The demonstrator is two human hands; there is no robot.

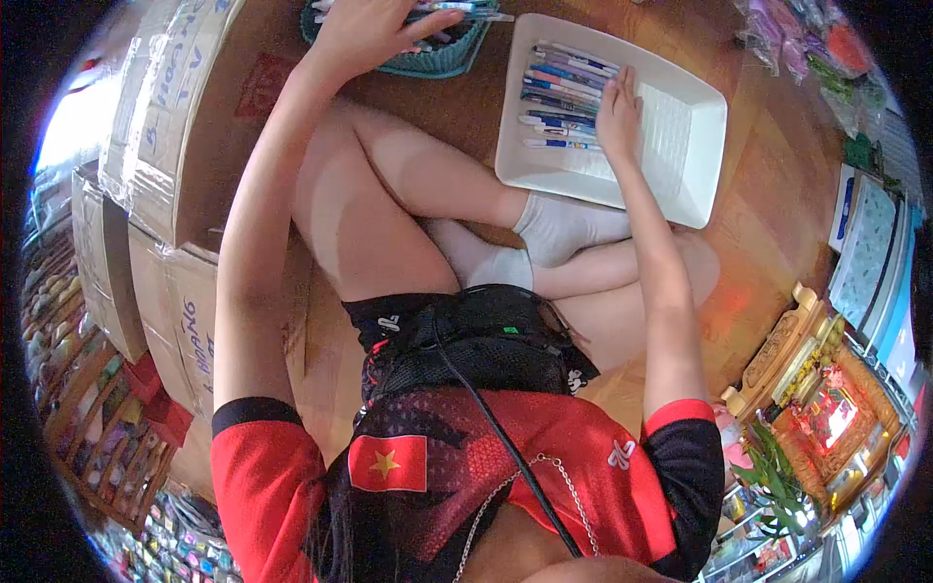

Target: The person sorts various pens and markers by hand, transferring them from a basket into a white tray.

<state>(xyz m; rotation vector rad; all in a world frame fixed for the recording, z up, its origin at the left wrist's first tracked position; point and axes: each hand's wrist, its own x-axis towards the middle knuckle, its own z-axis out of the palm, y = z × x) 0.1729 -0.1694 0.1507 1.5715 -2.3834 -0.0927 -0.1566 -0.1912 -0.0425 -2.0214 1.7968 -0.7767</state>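
On floor: white rectangular plastic tray (680, 146), row of blue-white pens (564, 97) w/ right hand (619, 112) flat, steadying.
Left hand (364, 34): spread, reaching into teal woven basket (447, 60); grip can't tell.

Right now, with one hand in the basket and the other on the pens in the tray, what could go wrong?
1. The right hand rests on the row of pens in the white tray; a nudge may scatter them.
2. The left hand reaches far into the teal basket; it may tip or slide.
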